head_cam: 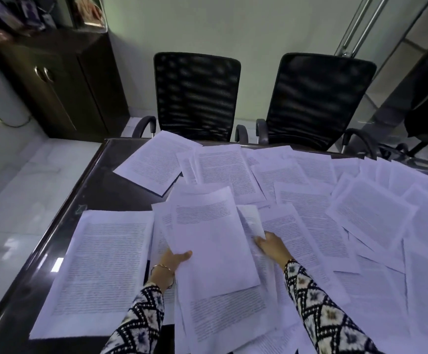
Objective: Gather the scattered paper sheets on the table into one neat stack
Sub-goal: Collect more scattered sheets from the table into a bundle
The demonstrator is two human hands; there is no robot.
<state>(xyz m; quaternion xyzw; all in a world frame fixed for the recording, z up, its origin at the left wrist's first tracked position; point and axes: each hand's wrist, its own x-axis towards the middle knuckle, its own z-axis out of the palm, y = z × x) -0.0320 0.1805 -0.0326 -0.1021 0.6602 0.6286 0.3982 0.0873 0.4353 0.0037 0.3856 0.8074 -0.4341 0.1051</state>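
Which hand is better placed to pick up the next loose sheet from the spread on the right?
Right, probably. The right hand sits among the loose sheets on that side, pinching a curled sheet. The left hand grips the gathered bundle, so it is occupied.

The paper sheets (229,172) are matt white paper. The table (100,180) top, bare at 9 o'clock, is dark, smooth and glossy. The chairs (197,95) at 12 o'clock have black mesh backs. The cabinet (62,80) at 10 o'clock is dark wood with metal handles.
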